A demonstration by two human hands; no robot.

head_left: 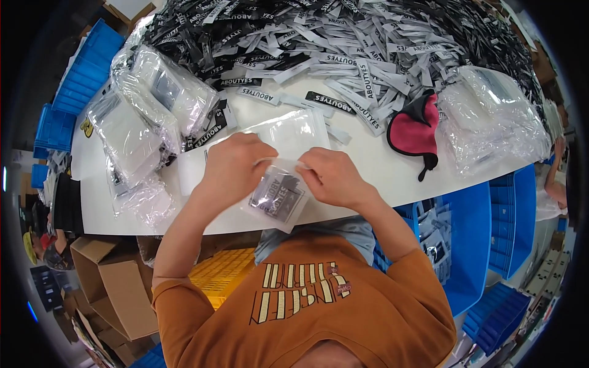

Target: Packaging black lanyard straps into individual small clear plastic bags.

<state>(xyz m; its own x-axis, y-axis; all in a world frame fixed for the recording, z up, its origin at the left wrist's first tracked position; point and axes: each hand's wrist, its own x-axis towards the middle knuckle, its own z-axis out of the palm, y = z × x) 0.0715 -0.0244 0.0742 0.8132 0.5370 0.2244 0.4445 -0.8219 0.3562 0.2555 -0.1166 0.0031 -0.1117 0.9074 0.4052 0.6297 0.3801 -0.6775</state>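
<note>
My left hand [242, 162] and my right hand [328, 175] pinch the top edge of a small clear zip bag [276, 196] at the table's near edge, one on each side of it. A grey-and-dark printed item shows inside it. Behind my hands lies a larger, pale clear bag or stack of bags [288, 129]. Piles of black and white printed label strips [343, 43] cover the back of the table. Bundles of wrapped clear bags [135, 129] lie at the left.
The white table [380, 184] holds more wrapped bags [485, 116] and a pink-black cloth [412, 138] at right. Blue bins [466, 239] stand below right, others [83, 67] at back left. A cardboard box [123, 291] and yellow crate [221, 276] sit below left. People [549, 196] are at both sides.
</note>
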